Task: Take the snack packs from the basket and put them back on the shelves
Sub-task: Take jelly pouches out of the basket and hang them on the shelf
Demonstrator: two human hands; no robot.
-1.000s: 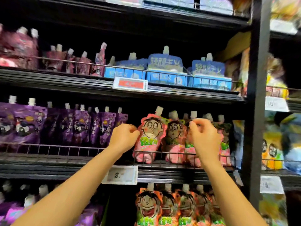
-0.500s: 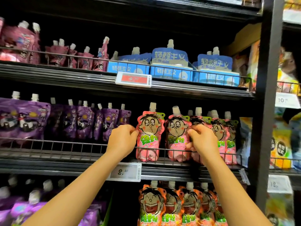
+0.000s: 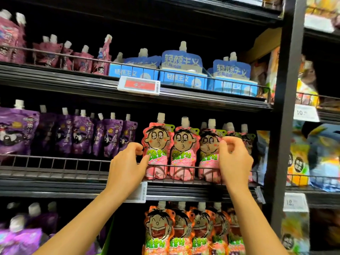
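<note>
You are squaring pink jelly pouches (image 3: 183,150) behind wire rail (image 3: 55,159), centre frame. Left hand (image 3: 128,166) pinching 9 o'clock pouch (image 3: 156,150) edge; right hand (image 3: 234,162) loosely curled, touching 3 o'clock pouch (image 3: 208,153), grip unclear. Be keeping spouts upright, faces forward.

Blue pouches (image 3: 181,60) and blue boxes (image 3: 182,80): "轻颜主义". Right-hand price tags (image 3: 304,113): "10", "12".
</note>
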